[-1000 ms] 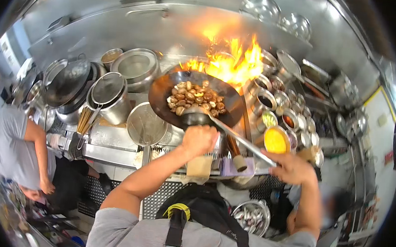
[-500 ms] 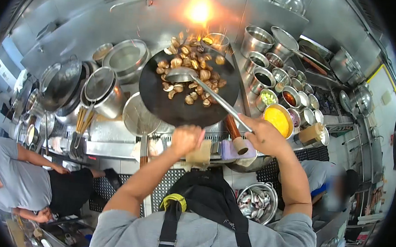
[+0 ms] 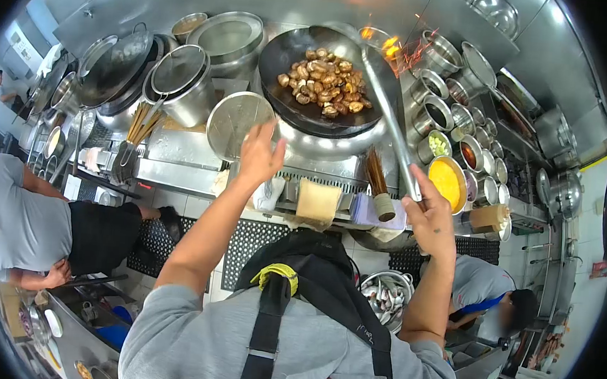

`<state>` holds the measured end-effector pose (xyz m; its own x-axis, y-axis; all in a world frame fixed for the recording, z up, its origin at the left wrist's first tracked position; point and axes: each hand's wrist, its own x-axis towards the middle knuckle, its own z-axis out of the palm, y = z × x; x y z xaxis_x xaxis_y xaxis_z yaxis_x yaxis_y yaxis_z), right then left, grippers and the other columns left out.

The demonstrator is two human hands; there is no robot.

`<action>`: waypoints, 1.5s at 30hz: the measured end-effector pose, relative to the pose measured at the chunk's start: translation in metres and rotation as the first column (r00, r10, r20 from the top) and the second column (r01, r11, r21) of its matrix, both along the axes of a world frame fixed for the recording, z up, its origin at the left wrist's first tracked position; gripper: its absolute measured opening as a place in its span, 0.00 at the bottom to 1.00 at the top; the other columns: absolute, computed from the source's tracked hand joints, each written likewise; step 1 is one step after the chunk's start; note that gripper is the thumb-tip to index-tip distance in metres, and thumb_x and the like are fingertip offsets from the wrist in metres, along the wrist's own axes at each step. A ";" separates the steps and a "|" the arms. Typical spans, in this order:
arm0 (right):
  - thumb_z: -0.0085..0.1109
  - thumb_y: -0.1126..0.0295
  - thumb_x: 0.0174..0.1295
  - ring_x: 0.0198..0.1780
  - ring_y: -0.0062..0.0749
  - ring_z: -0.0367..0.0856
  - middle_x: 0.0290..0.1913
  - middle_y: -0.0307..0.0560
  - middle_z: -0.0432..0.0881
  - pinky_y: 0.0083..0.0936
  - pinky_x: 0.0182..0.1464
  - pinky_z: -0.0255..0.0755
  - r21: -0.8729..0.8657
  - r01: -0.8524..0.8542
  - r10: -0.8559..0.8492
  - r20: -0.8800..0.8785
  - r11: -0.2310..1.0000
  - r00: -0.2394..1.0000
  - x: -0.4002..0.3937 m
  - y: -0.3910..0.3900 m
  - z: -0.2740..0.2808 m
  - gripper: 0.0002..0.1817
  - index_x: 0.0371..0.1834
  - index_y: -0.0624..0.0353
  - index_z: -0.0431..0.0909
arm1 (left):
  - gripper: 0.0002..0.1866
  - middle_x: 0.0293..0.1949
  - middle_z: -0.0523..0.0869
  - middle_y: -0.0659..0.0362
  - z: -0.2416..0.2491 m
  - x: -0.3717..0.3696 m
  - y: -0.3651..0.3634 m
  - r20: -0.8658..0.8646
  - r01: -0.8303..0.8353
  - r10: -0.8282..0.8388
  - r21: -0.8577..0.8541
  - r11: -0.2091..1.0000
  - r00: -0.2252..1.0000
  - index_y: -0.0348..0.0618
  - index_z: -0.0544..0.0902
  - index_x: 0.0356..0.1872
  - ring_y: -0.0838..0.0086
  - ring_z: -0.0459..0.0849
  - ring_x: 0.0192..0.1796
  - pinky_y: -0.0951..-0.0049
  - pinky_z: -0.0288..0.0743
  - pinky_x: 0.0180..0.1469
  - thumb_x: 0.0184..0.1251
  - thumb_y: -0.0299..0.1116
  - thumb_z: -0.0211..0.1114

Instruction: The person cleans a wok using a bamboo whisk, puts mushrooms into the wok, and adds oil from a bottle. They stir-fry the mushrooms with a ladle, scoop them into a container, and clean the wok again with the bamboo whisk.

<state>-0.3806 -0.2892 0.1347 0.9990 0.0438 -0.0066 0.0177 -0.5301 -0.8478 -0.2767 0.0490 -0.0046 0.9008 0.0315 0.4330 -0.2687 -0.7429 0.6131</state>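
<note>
My right hand [image 3: 432, 212] is closed around the end of a long-handled ladle [image 3: 386, 114]. The ladle's bowl, smeared by motion, is at the far rim of a dark wok [image 3: 288, 55]. Browned mushrooms [image 3: 325, 78] lie heaped in the wok, which sits level on the metal burner ring [image 3: 331, 146]. My left hand [image 3: 260, 151] is open and empty, fingers spread, just left of the ring. It overlaps the right edge of a round mesh strainer [image 3: 234, 125]. Below the wok, a folded tan cloth [image 3: 318, 201] lies on the counter edge, beside a bamboo brush [image 3: 378, 181].
Flames [image 3: 391, 48] and sparks rise behind the wok's right rim. Seasoning pots and a bowl of yellow liquid [image 3: 448, 184] stand at right. Lidded pots [image 3: 226, 40] crowd the left. A basin of fish [image 3: 388, 294] is low at right. One person stands on each side.
My left hand has let go of the wok's near rim and moved left, opening. The tilted wok has settled level, its scattered mushrooms gathered. The ladle bowl moved to the far rim; the flame shrank.
</note>
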 end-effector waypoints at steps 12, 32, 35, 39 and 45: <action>0.56 0.72 0.59 0.36 0.33 0.79 0.40 0.61 0.82 0.28 0.44 0.74 -0.281 -0.066 0.088 0.065 0.957 0.994 0.077 0.026 -0.085 0.36 0.74 0.64 0.62 | 0.58 0.74 0.52 0.27 -0.083 -0.051 -0.028 -0.665 0.164 0.361 0.590 0.791 0.654 0.44 0.42 0.80 0.44 0.75 0.66 0.52 0.74 0.62 0.52 0.44 0.71; 0.59 0.77 0.59 0.23 0.28 0.79 0.32 0.50 0.83 0.28 0.30 0.75 -0.056 -0.028 0.034 0.108 0.998 0.994 0.208 0.046 -0.095 0.38 0.76 0.56 0.62 | 0.33 0.41 0.87 0.51 -0.019 0.046 -0.031 -0.252 -0.362 -0.726 -0.932 0.005 0.640 0.46 0.80 0.50 0.57 0.88 0.41 0.58 0.84 0.40 0.67 0.69 0.53; 0.60 0.74 0.59 0.31 0.36 0.85 0.36 0.54 0.86 0.33 0.37 0.78 -0.070 -0.058 0.049 -0.124 0.996 0.991 0.222 0.068 -0.056 0.38 0.76 0.54 0.62 | 0.33 0.40 0.86 0.55 -0.008 0.068 -0.045 -0.352 -0.376 -0.667 -0.919 0.114 0.657 0.50 0.80 0.48 0.58 0.87 0.40 0.57 0.82 0.40 0.65 0.70 0.56; 0.61 0.71 0.60 0.49 0.64 0.81 0.48 0.70 0.82 0.48 0.55 0.74 -0.446 -0.291 0.369 0.097 0.846 0.924 0.200 0.042 -0.110 0.38 0.76 0.47 0.61 | 0.29 0.39 0.86 0.57 -0.011 0.083 -0.048 -0.390 -0.394 -0.699 -0.904 0.167 0.599 0.53 0.80 0.47 0.59 0.87 0.40 0.58 0.82 0.40 0.61 0.67 0.64; 0.59 0.71 0.61 0.55 0.64 0.79 0.54 0.65 0.80 0.48 0.57 0.73 -0.544 -0.134 0.222 0.099 0.829 0.970 0.093 -0.011 -0.064 0.37 0.76 0.51 0.59 | 0.23 0.35 0.85 0.59 -0.016 0.103 -0.047 -0.374 -0.503 -0.730 -0.863 0.048 0.572 0.55 0.79 0.41 0.59 0.86 0.38 0.63 0.78 0.35 0.60 0.61 0.69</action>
